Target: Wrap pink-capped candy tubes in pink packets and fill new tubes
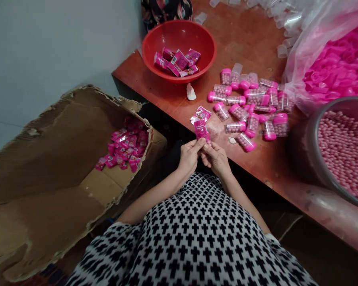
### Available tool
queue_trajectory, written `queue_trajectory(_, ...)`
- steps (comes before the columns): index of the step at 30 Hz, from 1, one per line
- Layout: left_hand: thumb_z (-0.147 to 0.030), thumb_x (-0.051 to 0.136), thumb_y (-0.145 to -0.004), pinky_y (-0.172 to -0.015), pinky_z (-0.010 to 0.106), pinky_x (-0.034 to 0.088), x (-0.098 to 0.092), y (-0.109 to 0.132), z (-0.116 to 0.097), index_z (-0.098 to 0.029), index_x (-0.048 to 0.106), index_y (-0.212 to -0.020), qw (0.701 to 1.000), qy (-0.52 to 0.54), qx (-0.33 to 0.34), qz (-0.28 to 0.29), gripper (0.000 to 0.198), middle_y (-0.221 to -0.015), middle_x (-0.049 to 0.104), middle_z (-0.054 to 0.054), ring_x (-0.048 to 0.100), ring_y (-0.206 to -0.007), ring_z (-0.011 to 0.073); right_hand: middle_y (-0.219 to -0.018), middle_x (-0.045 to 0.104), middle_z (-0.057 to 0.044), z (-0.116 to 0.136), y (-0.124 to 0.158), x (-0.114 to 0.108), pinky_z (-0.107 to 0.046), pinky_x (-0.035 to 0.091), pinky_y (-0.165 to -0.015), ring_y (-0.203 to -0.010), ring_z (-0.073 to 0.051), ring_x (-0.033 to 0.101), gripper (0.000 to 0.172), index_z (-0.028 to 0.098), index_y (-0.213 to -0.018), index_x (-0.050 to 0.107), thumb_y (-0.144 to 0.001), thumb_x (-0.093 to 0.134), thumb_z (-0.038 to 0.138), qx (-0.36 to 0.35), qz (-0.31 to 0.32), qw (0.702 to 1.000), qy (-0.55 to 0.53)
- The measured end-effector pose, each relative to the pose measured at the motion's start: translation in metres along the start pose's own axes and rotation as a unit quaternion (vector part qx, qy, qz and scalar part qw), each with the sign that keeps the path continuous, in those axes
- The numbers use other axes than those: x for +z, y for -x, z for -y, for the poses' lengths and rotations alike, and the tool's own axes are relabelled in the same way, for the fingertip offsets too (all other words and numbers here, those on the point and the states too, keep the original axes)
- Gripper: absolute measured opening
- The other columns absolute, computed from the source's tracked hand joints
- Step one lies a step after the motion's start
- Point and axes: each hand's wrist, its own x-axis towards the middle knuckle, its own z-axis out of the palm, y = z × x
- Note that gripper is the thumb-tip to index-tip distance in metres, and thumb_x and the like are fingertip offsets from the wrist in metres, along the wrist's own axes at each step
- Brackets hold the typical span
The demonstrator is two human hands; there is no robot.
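Both my left hand (189, 155) and my right hand (215, 157) pinch the near end of a pink printed wrapper (201, 130) at the table's front edge. Their thumbs and fingertips almost meet on it. Just beyond lies another crumpled pink wrapper (204, 113) with silvery parts. To the right of my hands are several small clear bottles (238, 113) with pink caps, filled with pink beads or candies. The nearest bottle (246, 142) lies on its side. Whether anything is inside the held wrapper, I cannot tell.
A red bowl (179, 75) holds several pink packets. Left of the table, a large cardboard box (62, 131) contains a heap of pink packets (128, 143). On the right stand a grey bucket (312, 147) of pink beads and a plastic bag (301, 67) of pink caps. Clear containers (289, 24) lie behind.
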Motion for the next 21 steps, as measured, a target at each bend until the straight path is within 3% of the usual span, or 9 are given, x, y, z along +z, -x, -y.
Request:
queue_trajectory(3,-0.046,0.078,-0.063,-0.042,0.022,0.044,-0.003,-0.002,-0.005,-0.013,0.062,-0.064,0.998,0.040,0.021,-0.034,0.037,-0.050,0.057,-0.001,0.051,-0.040,0.0078,-0.064,0.064,0.003,-0.001,0.001,-0.002,-0.017,0.047,-0.040,-0.047,-0.008,0.058,0.039,0.019,-0.086,0.057,-0.071,0.069,0.053,0.008,0.030,0.999,-0.040)
queue_trajectory(5,-0.043,0.080,-0.061,-0.052,0.021,0.048,-0.004,-0.003,-0.008,-0.012,0.064,-0.067,0.996,0.064,0.038,-0.057,0.035,-0.062,0.064,0.002,0.058,-0.052,0.0086,-0.070,0.067,0.003,-0.001,0.002,-0.003,-0.020,0.053,-0.047,-0.053,-0.009,0.062,0.040,0.019,-0.092,0.059,-0.070,0.072,0.051,-0.008,0.015,0.999,-0.044)
queue_trajectory(17,-0.036,0.081,-0.061,-0.060,0.022,0.048,-0.001,0.003,-0.008,-0.012,0.065,-0.067,0.996,0.080,0.022,-0.019,0.030,-0.068,0.066,0.004,0.059,-0.060,0.0098,-0.060,0.066,0.003,0.005,0.008,0.000,-0.020,0.053,-0.042,-0.043,-0.009,0.061,0.028,0.017,-0.077,0.061,-0.063,0.079,0.034,-0.058,-0.100,0.992,-0.049)
queue_trajectory(21,-0.045,0.077,-0.066,-0.062,0.024,0.050,-0.002,0.003,-0.015,-0.011,0.067,-0.074,0.993,0.112,0.019,0.008,0.037,-0.075,0.070,0.008,0.065,-0.072,0.0158,-0.055,0.065,0.003,0.007,0.009,0.001,-0.016,0.050,-0.039,-0.039,-0.008,0.058,0.025,0.015,-0.070,0.061,-0.063,0.077,0.033,-0.015,-0.076,0.995,-0.061)
